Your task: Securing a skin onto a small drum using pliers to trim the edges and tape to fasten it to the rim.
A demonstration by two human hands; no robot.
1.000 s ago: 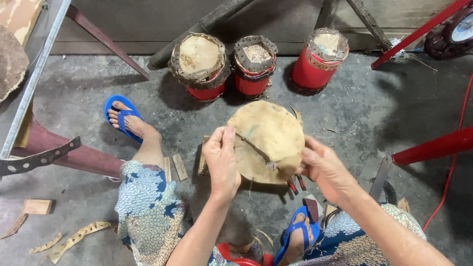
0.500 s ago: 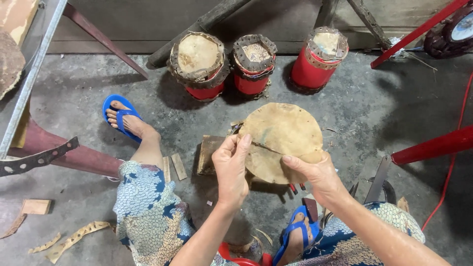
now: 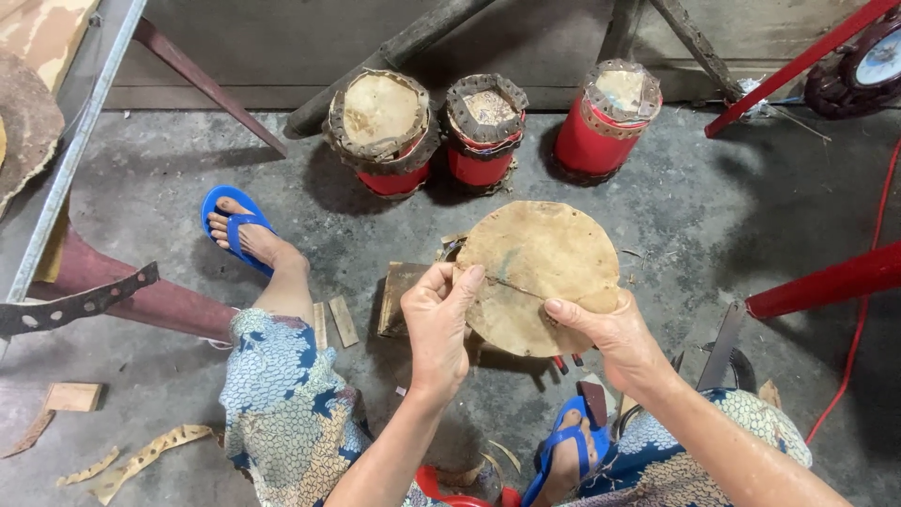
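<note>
A round tan hide disc [image 3: 540, 272] is held flat above the concrete floor, a thin dark line running across it. My left hand [image 3: 437, 324] pinches its left edge with thumb on top. My right hand [image 3: 610, 329] grips its lower right edge, fingers spread over the surface. Under the disc lies a small wooden block [image 3: 398, 296]. Both my feet wear blue sandals, one [image 3: 230, 225] at the left and one [image 3: 563, 451] below the disc.
Three small red drums [image 3: 383, 131] [image 3: 484, 127] [image 3: 605, 117] with hide tops stand in a row at the back. Red metal bars [image 3: 826, 282] cross at the right, a dark perforated strip [image 3: 75, 302] at the left. Hide offcuts [image 3: 141, 457] and wood pieces [image 3: 73, 396] lie at the lower left.
The disc has turned and shifted rightward between my hands. My left hand has slid to its left edge and my right hand to its lower right edge.
</note>
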